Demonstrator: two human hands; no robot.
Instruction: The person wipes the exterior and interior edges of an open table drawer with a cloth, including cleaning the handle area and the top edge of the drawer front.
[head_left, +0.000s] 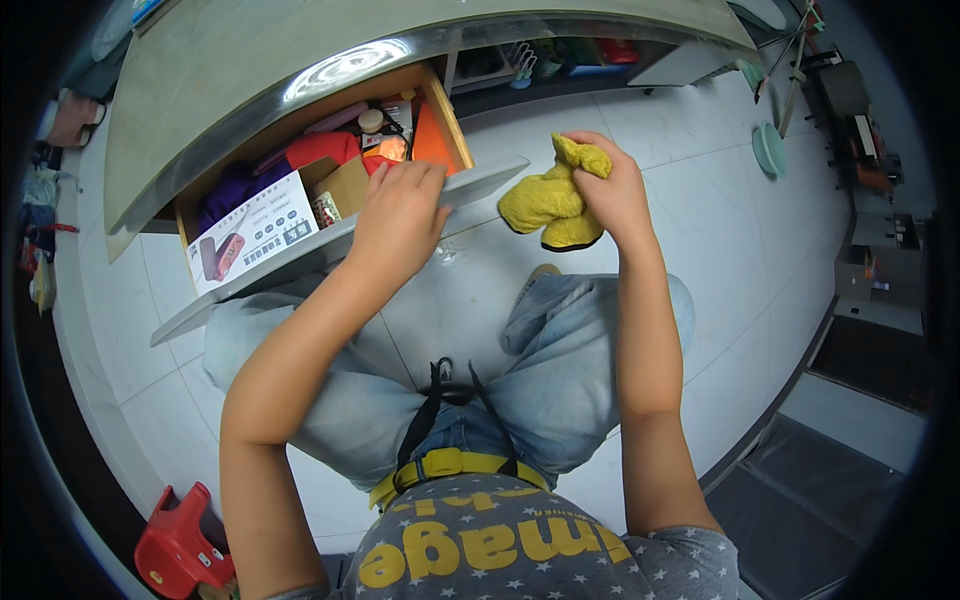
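My left hand (397, 217) rests over the top edge of the drawer front (480, 184), its fingers bent over towards the inside. The wooden drawer stands pulled out and holds a white printed box (253, 232), an open cardboard box (339, 187), red cloth (322, 150), purple cloth (229, 191), a cable and an orange flat item (433, 139). To the right, my right hand (611, 184) grips a bunched yellow cloth (544, 199) with dark edging, held above the floor and apart from the drawer.
Above the drawer runs a table top (225, 52) with a shiny edge. An open shelf (480, 82) beside the drawer holds several items. A red plastic stool (180, 544) is at the lower left. A green basin (769, 150) and a dark rack (847, 97) are at the right.
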